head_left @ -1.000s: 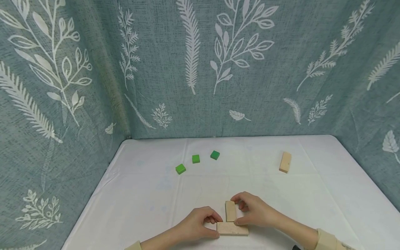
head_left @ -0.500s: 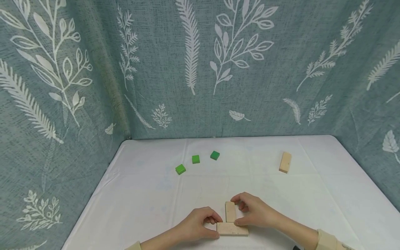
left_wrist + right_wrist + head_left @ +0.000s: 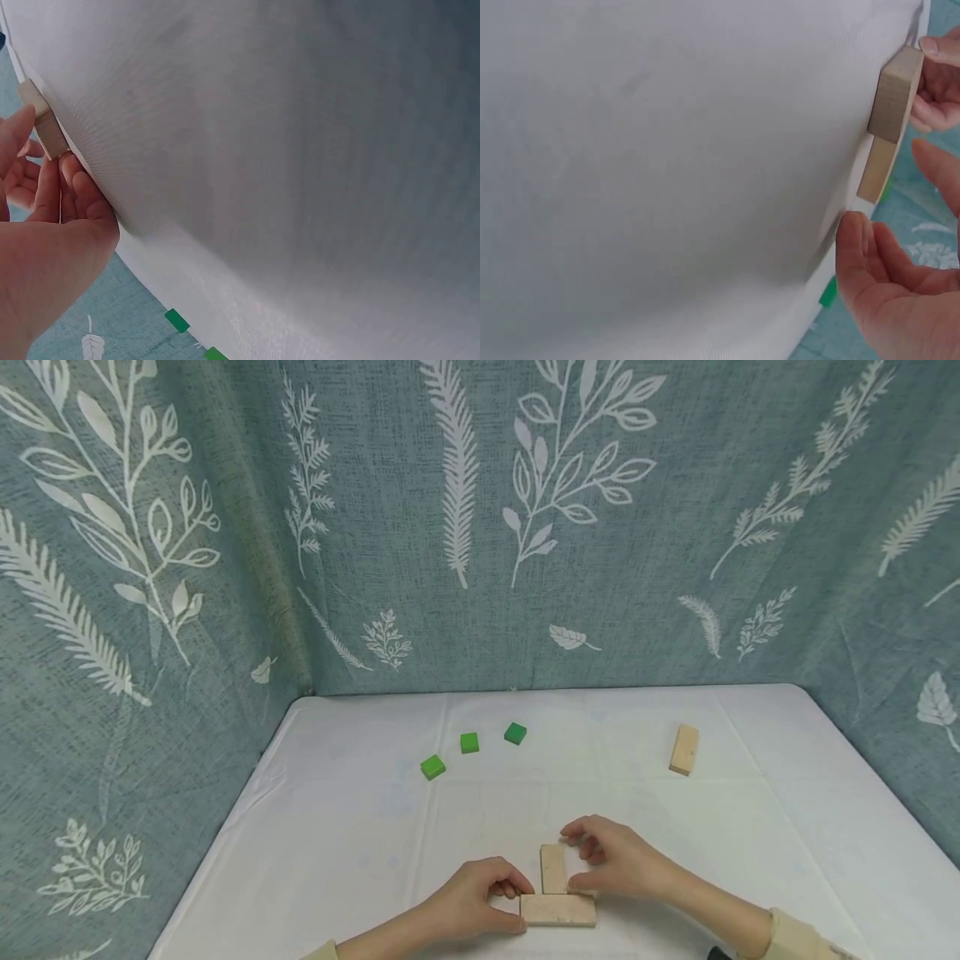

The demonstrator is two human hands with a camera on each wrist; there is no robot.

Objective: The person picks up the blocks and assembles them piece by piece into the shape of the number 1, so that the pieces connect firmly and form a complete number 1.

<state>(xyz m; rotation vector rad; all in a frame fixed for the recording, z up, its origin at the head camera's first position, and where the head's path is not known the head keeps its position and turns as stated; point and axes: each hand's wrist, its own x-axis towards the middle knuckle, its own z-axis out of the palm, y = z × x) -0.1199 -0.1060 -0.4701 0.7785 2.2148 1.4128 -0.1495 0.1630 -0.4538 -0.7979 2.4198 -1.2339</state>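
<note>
We judge that the step in hand is squaring two wooden blocks against each other. Our landmark is the rectangular, pale-wood crosswise block [image 3: 557, 910], lying flat near the table's close edge. At its left end we see the left hand [image 3: 491, 897], thumb and fingertips bent to a small gap and pinching that end. A second pale-wood slab, the lengthwise block [image 3: 553, 870], reaches away from the middle of the crosswise block's far side; its near end appears to meet that side, making an upside-down T.

Beyond and to the right of the crosswise block, the right hand [image 3: 618, 860] rests just beside the lengthwise block. Its thumb and fingers stand clearly parted in a loose curve, with nothing between them. The next move, as we read it, calls for keeping the crosswise block steady so that the T is not nudged askew.

Both blocks have flat faces, straight edges and a matt look. Well beyond the crosswise block and to its right lies a loose pale-wood block [image 3: 684, 750]. Beyond it and to its left sit a bright-green square block [image 3: 432, 767], another bright-green square block [image 3: 469, 742] and a darker green square block [image 3: 515, 733]. Under everything we see a lightly creased white cloth [image 3: 337, 835]; behind hangs a woven-looking, blue-green leaf-patterned curtain [image 3: 375, 527].
</note>
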